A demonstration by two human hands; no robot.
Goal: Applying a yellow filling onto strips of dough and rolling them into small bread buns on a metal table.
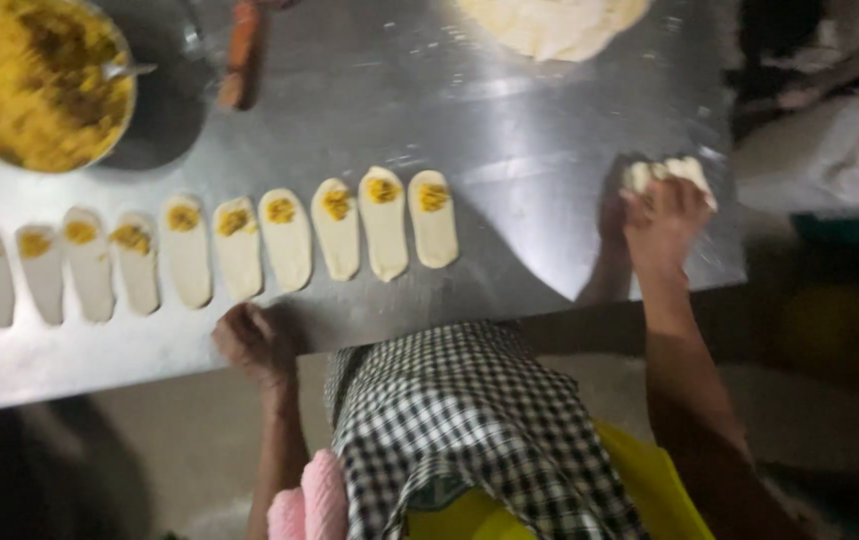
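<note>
Black-and-white checked cloth [469,430] fills the bottom centre of the view, worn over a yellow garment [649,480], with a fold of pink towelling [309,505] beside it.

Beyond the cloth lies a brushed steel table [509,130]. The person's left hand [252,345] rests at the table's near edge, fingers curled loosely together, holding nothing that can be seen. It sits just below a row of pale, elongated oval dough strips [239,245] laid side by side across the table, each with a small dab of yellow filling near its far end. The row runs from the left edge of the view to roughly the middle.

The right hand [664,215] is at the table's right end, near its front corner, well apart from the row. Its fingers are closed around a small lump of pale dough [664,172], which pokes out above the knuckles.

At the far left stands a round metal bowl of yellow crumbly filling [39,85] with a spoon handle [129,70] resting in it. A blurred orange-handled tool [242,50] lies next to the bowl. A large flat sheet of pale dough [549,25] sits at the far edge.
</note>
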